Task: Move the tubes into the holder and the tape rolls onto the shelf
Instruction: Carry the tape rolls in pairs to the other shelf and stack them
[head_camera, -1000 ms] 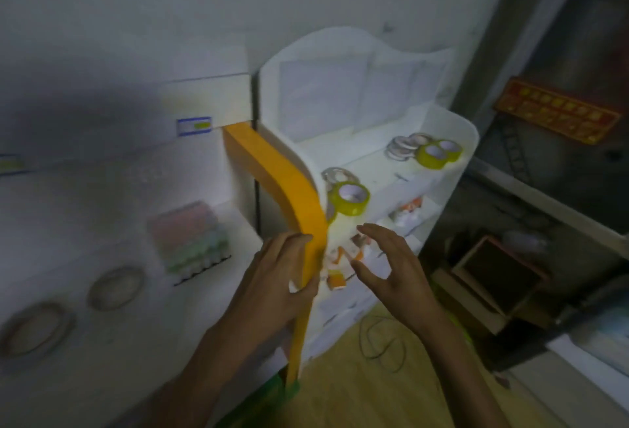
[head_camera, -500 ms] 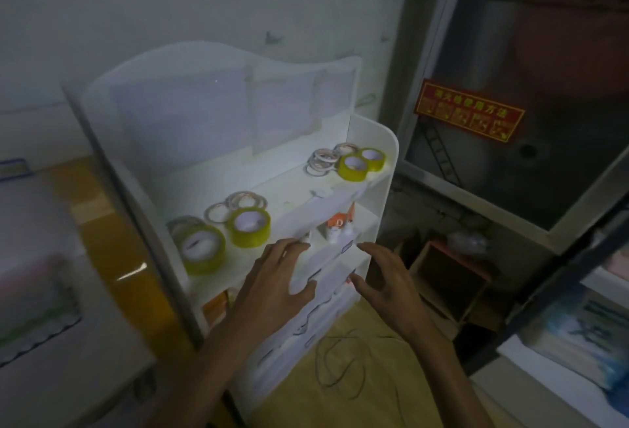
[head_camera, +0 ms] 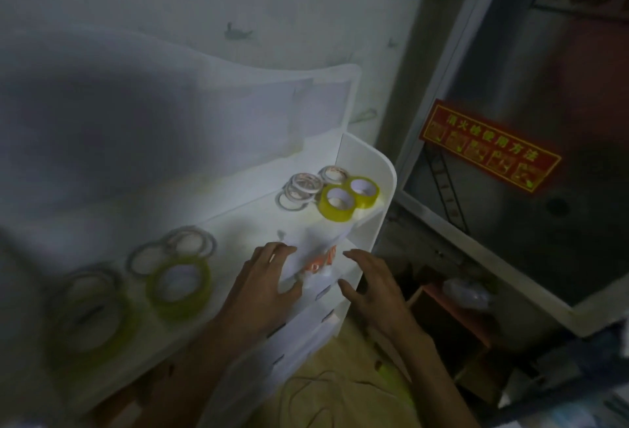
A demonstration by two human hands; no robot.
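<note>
**Tape rolls on the white shelf, two bare hands in front**

On the top board of the white shelf (head_camera: 371, 169) sit the tape rolls. At the far right end are two yellow tape rolls (head_camera: 349, 197), side by side and touching. Just to their left is a small pile of thin white tape rolls (head_camera: 303, 189), lying flat and overlapping each other. They are up and away from both hands.

Closer to the left side of the board is a green-yellow tape roll (head_camera: 178, 286), lying flat. It is just to the left of the left hand (head_camera: 263, 288), not touching it. Behind it lie some thin pale rings of tape (head_camera: 173, 250). At the far left is a big blurry yellow-green roll (head_camera: 90, 318), well away from the hands.

The left hand is at the front edge of the shelf with its fingers spread and a little bent. It holds nothing. The right hand (head_camera: 376, 293) is beside the right front corner of the shelf, also with loose spread fingers, and it holds nothing. Between the two hands, on a lower level, is a small orange and white thing (head_camera: 320, 262); it is too blurry to name.

On the wall to the right is a red sign (head_camera: 490, 147) with yellow writing.
</note>
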